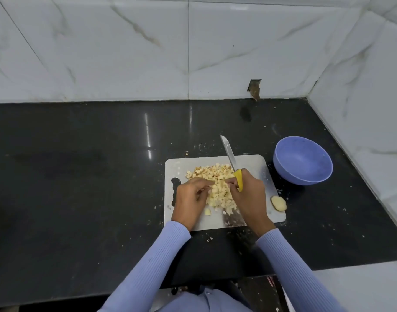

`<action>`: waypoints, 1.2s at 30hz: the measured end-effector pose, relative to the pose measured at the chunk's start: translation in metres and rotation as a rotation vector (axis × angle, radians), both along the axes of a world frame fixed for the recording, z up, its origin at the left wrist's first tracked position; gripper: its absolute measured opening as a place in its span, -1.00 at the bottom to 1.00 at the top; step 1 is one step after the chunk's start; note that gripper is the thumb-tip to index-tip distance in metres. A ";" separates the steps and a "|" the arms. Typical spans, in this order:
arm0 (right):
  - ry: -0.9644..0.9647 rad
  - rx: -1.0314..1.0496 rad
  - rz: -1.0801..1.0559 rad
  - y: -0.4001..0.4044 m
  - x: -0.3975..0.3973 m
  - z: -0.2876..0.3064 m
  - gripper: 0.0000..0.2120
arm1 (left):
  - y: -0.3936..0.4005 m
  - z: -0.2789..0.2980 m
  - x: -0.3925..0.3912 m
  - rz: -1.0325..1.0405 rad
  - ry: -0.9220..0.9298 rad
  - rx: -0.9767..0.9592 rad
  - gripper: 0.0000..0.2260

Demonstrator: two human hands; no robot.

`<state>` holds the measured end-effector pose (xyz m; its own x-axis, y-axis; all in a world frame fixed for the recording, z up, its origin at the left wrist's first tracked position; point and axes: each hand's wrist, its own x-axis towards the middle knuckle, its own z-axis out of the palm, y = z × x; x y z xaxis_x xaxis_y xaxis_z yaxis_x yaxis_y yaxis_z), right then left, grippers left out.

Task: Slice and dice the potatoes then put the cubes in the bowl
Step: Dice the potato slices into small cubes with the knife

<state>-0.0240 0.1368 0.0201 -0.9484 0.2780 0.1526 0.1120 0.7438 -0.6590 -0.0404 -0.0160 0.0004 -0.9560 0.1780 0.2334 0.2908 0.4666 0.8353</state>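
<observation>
Both hands hide part of the cube pile (217, 185) on one board (256, 167). Left hand (189, 199) curls at the cubes, grip unclear. Right hand (249, 194) grasps one knife (232, 163). One bowl (303, 163), one potato piece (278, 203) on the surface (80, 176).

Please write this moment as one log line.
cubes: piled on board | right hand: holds knife | left hand: at pile | bowl: empty

Your right hand (249, 194) covers most of the knife's yellow handle (238, 179). Both hands hide the flanks of the potato cubes (217, 188). Scraps on the counter (80, 176) near the cutting board (256, 167): too small to identify.
</observation>
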 end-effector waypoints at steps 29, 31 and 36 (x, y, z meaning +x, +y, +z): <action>-0.170 -0.097 -0.085 0.155 0.074 -0.005 -0.91 | 0.176 -0.005 0.014 -0.296 0.168 -0.690 -0.71; -0.195 -0.108 -0.084 0.155 0.074 -0.006 -0.92 | 0.175 -0.006 0.016 -0.287 0.216 -0.666 -0.78; -0.225 -0.090 -0.064 0.151 0.073 -0.005 -0.90 | 0.164 -0.007 0.016 -0.184 0.330 -0.571 -0.88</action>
